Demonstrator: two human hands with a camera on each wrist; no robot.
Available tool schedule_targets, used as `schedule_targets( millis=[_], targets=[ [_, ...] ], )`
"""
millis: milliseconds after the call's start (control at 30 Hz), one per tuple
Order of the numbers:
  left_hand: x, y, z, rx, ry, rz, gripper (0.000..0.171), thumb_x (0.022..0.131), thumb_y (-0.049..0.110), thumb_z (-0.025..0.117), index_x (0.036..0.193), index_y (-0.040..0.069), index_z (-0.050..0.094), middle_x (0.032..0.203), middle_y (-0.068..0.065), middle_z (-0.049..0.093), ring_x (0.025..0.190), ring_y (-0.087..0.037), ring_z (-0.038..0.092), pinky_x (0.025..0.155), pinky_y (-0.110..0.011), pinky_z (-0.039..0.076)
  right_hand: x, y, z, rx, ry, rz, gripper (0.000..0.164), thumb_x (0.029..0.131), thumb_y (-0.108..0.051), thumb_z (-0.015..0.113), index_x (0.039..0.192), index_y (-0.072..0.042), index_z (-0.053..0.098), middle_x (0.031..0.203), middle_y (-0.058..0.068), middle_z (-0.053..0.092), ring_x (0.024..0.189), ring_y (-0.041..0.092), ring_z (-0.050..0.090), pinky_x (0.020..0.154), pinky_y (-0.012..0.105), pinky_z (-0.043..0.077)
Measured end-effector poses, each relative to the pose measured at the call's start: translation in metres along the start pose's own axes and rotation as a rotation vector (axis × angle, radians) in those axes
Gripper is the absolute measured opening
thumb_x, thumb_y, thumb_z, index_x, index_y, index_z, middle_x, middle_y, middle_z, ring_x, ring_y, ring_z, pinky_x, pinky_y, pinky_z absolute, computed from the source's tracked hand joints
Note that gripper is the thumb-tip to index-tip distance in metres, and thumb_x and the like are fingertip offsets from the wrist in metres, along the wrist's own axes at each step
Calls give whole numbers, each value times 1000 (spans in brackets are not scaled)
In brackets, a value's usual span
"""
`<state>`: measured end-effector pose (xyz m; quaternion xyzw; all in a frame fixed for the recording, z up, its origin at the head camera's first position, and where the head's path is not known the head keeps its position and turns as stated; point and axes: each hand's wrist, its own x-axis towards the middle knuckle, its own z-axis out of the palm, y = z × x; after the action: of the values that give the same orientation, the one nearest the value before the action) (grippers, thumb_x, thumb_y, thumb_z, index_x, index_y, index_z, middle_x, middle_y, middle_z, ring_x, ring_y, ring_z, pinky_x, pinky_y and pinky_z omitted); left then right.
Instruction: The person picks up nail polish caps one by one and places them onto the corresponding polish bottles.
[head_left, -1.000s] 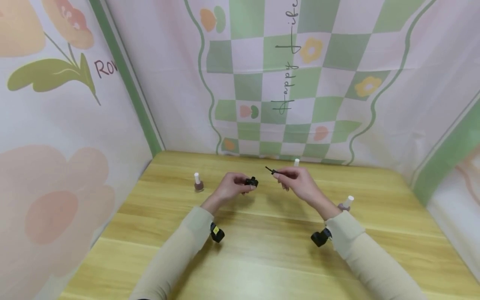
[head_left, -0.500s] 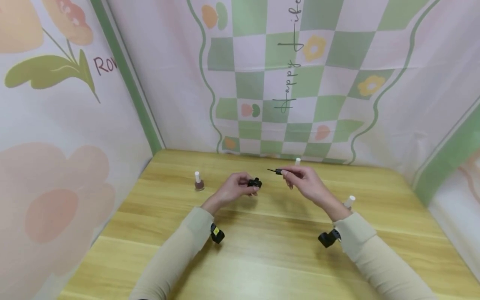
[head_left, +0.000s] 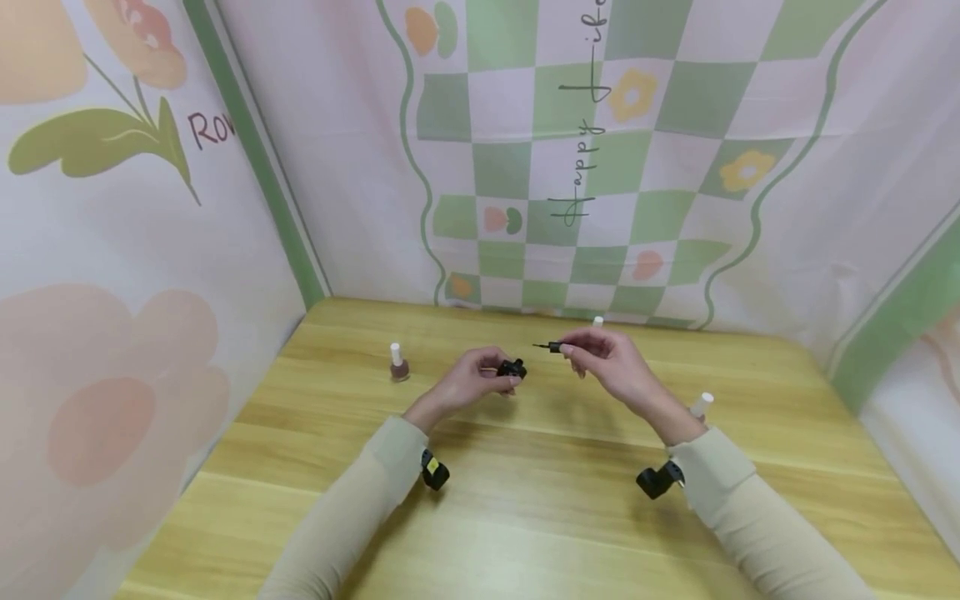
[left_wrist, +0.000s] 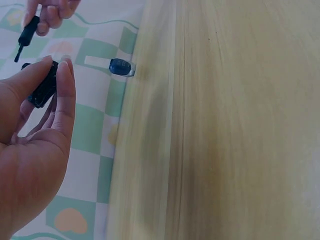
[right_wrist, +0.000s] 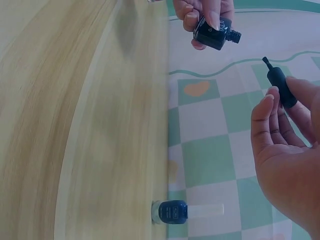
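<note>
My left hand (head_left: 480,377) pinches a small black nail polish bottle (right_wrist: 212,34) between thumb and fingers, held above the table. The bottle's threaded neck (right_wrist: 233,36) is bare and points toward my right hand. That right hand (head_left: 606,357) pinches the black nail polish cap (right_wrist: 282,86), with its thin brush (head_left: 541,346) sticking out to the left. Brush tip and bottle neck are a short gap apart. In the left wrist view the cap (left_wrist: 29,31) hangs brush-down above the black bottle (left_wrist: 44,86).
A white-capped nail polish bottle (head_left: 399,364) stands left of my hands on the wooden table (head_left: 480,517). Another white cap (head_left: 597,322) shows behind my right hand, and a third (head_left: 702,405) beside my right wrist. A patterned curtain (head_left: 555,167) closes off the back.
My right hand has drawn slightly right, taking the cap and brush away from the bottle; the brush now lies nearly level. The left hand has shifted slightly right with the bottle.
</note>
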<state>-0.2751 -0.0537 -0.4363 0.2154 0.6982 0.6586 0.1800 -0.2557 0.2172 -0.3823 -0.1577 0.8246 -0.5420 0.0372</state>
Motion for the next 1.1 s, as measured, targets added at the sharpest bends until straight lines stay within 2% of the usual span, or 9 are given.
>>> schedule_targets(
  millis=[267, 467, 667, 867, 1100],
  targets=[
    [0, 0, 1, -16, -2, 5, 20, 95, 1, 72, 112, -4, 64, 108, -15, 67, 87, -20, 73, 88, -41, 61, -1, -1, -2, 18, 1, -1, 27, 100, -26, 69, 118, -6, 67, 93, 13, 68, 79, 21, 64, 69, 31, 57],
    [-1, 0, 2, 18, -8, -1, 22, 94, 7, 74, 114, 1, 68, 108, -13, 69, 91, -22, 74, 88, -41, 61, -1, -2, -2, 25, -5, 21, 30, 98, -29, 72, 119, -7, 68, 92, 11, 67, 79, 20, 64, 70, 31, 56],
    [-1, 0, 3, 45, -16, -3, 22, 96, 9, 73, 116, 1, 68, 109, -13, 69, 91, -23, 74, 88, -44, 61, -2, -2, -3, 22, -3, 42, 32, 97, -33, 73, 117, -9, 69, 89, 11, 66, 80, 26, 63, 69, 31, 53],
    [0, -3, 5, -5, -37, -2, 23, 98, 6, 69, 119, -2, 65, 113, -16, 67, 96, -26, 74, 91, -44, 60, -4, -3, -3, 31, -6, 40, 31, 97, -31, 73, 116, -7, 70, 87, 10, 66, 80, 29, 62, 66, 30, 51],
    [1, -4, 7, -25, -30, -19, 22, 95, 5, 73, 114, -4, 68, 110, -16, 71, 98, -30, 75, 92, -40, 59, -5, -3, -2, 41, -14, 44, 31, 97, -29, 72, 119, -7, 70, 90, 10, 67, 83, 31, 64, 70, 30, 55]
  ],
)
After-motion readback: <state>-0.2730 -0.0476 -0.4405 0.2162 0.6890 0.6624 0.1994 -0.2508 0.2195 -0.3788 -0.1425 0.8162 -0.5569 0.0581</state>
